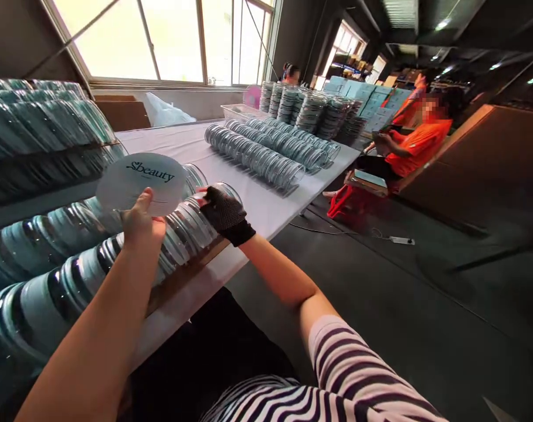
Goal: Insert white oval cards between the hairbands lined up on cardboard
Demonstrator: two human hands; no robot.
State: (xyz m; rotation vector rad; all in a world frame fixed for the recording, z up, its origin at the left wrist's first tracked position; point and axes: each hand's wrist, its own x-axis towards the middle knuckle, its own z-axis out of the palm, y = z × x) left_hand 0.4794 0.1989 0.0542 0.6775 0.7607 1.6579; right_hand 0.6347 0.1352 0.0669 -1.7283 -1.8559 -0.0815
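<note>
My left hand (143,220) grips a round pale disc (154,167) by its lower edge, thumb on the face. The disc carries dark printing that reads "beauty" and is tilted towards me. On my right hand (224,214) is a black fingerless glove. Its fingers curl over the far end of a row of round, shiny discs (178,237) standing on edge, and they close on one of them; the fingertips are partly hidden. This row lies along the near side of the table, below the held disc.
More shiny discs stand in rows (253,155) across the white table (160,138). Stacks (310,108) rise at the far end beside a basket (240,112). Racked discs (41,129) are at left. A person in orange (424,143) sits right, near a red stool (336,202).
</note>
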